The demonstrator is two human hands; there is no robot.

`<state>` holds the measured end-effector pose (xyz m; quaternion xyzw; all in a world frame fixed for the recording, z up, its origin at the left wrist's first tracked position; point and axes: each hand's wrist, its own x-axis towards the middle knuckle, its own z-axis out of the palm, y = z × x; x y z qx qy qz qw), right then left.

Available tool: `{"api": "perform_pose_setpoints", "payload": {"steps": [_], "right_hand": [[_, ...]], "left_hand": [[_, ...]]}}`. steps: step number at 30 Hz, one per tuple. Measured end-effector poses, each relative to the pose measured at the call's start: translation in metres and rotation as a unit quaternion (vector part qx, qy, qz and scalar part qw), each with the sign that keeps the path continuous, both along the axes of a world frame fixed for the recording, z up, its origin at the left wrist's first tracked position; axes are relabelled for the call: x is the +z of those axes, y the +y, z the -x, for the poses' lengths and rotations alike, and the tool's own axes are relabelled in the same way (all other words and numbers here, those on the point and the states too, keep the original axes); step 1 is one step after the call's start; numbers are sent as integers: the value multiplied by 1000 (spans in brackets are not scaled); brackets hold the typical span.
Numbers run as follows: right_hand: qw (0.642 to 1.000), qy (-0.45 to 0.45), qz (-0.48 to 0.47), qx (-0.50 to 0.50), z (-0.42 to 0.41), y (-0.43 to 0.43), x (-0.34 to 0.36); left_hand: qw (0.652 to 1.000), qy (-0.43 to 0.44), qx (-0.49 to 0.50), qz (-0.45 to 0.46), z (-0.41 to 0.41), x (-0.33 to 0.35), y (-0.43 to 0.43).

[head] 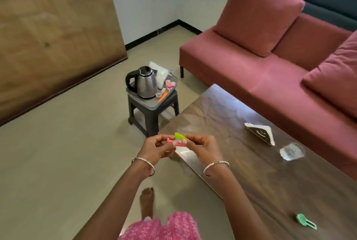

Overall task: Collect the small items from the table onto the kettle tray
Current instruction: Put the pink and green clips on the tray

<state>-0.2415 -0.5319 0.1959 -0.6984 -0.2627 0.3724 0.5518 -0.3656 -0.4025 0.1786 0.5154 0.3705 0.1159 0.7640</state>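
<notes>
We saw the left hand (154,149) pinch a small pink plastic piece (168,140), the right hand (201,148) a lime-green plastic piece (178,136) just beside it.

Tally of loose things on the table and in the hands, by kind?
Napkin holder: 1, on table
Glass: 1, on table
Green clip: 1, on table
Lime piece: 1, pinched by right hand
Pink piece: 1, held in left hand
Total: 5
</notes>
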Motion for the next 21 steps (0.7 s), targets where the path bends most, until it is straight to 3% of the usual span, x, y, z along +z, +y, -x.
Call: {"api": "perform_pose_setpoints", "payload": {"steps": [5, 11, 21], "right_hand": [[998, -26, 50, 21, 11, 86, -14], [997, 15, 70, 3, 22, 170, -16], [987, -20, 160, 0, 9, 249, -24]], "left_hand": [[999, -2, 22, 44, 14, -10, 85], [998, 2, 39, 49, 16, -13, 163], [989, 40, 87, 113, -11, -31, 232]]}}
